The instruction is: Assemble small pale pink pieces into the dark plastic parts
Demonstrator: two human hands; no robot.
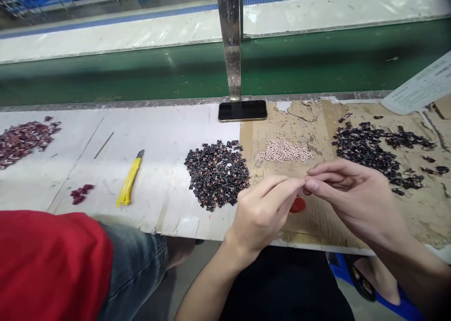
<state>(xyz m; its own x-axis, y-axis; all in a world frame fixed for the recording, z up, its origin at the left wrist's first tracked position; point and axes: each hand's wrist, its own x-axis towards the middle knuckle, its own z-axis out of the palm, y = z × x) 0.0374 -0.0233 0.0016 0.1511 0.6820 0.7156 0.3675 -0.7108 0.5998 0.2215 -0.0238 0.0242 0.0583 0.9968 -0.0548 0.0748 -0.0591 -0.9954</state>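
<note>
My left hand (262, 208) and my right hand (359, 196) meet fingertip to fingertip above the bench's front part. Both are closed in a pinch; whatever lies between the fingertips is too small and covered to make out. Under the hands, a red round piece (298, 204) shows partly on the cardboard. Just beyond them lies a heap of tiny pinkish-copper pieces (286, 150). To the left of my left hand is a pile of small black parts (217, 174). Past my right hand spreads another pile of black parts (369, 147), looser at its right side.
A phone (242, 110) lies at the foot of a metal post (230, 44). Further left are a yellow utility knife (130, 179), a thin rod (104, 145) and dark red parts (26, 140). A person in a red sleeve (52, 264) sits close on the left. A green conveyor belt (141, 72) runs behind.
</note>
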